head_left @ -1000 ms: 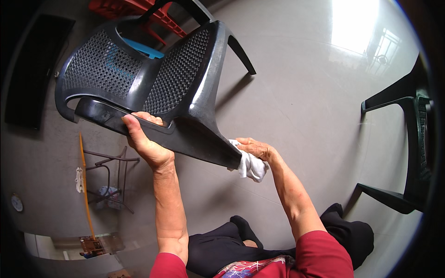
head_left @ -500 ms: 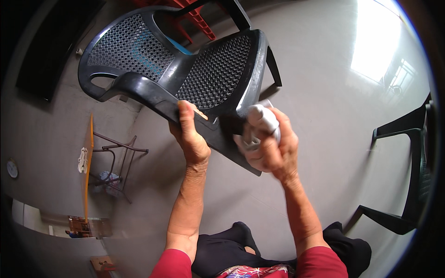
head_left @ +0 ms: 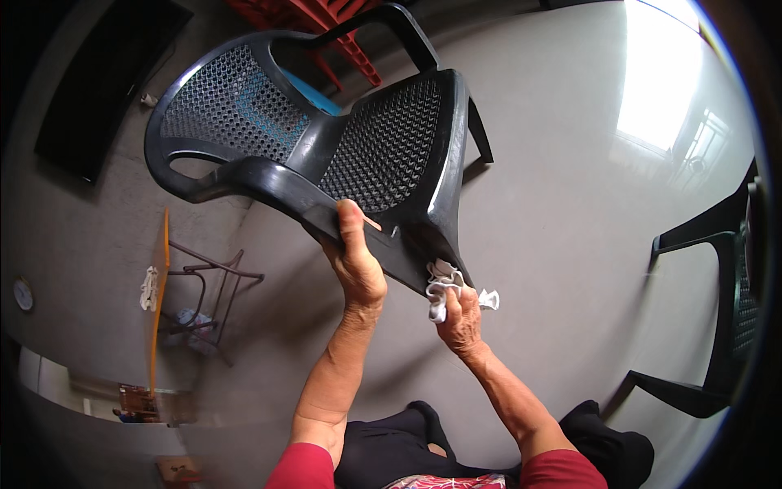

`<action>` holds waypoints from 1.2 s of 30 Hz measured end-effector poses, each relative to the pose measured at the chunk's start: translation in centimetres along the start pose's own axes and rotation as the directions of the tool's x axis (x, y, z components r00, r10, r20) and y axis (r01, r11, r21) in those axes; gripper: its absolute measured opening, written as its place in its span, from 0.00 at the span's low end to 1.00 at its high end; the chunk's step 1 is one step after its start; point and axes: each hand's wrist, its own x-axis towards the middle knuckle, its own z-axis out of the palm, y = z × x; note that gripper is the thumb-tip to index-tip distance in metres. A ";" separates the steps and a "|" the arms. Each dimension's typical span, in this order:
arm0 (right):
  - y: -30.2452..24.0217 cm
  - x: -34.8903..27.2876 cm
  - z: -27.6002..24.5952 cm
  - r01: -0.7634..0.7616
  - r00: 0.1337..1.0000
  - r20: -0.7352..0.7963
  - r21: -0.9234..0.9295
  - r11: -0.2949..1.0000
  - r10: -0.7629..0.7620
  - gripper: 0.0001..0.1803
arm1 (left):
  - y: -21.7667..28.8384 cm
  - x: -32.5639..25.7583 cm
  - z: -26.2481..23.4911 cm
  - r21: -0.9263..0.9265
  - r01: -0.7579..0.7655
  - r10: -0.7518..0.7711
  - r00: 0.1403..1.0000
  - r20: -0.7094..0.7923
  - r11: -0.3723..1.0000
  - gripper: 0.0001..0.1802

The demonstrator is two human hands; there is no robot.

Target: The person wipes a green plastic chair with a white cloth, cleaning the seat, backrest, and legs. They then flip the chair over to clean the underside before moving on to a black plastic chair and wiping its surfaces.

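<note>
A smooth grey floor (head_left: 562, 187) carries a bright white window reflection (head_left: 660, 81) at upper right. A dark green plastic chair (head_left: 723, 301) is far right, red plastic furniture (head_left: 349, 53) behind; leftward, a flat black screen (head_left: 106, 90), round pale-faced clock (head_left: 23, 293), orange-edged, brown-legged table (head_left: 158, 334).

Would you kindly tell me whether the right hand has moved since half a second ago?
Yes: judged against the dark chair at far right, the right hand has moved lower in the view.
</note>
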 end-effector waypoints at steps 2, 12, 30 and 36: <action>1.4 -0.4 -0.2 0.000 1.000 -0.002 0.059 0.998 0.000 0.30 | -0.7 -0.7 0.2 0.038 -0.014 0.013 0.999 0.031 0.999 0.21; -4.9 13.4 -8.5 -0.408 0.840 -0.057 0.590 0.697 0.540 0.18 | -1.0 -5.2 3.0 0.010 0.189 -0.165 0.832 0.530 0.982 0.24; -2.4 17.0 -14.4 -0.338 0.941 0.107 0.360 0.869 0.322 0.27 | 4.1 1.5 -11.5 -0.442 0.155 -0.214 0.973 -0.086 0.883 0.27; -10.2 23.2 -12.3 0.044 0.996 0.083 -0.227 0.973 -0.026 0.27 | 9.3 9.4 -15.8 -0.155 0.066 -0.065 0.998 0.011 0.986 0.28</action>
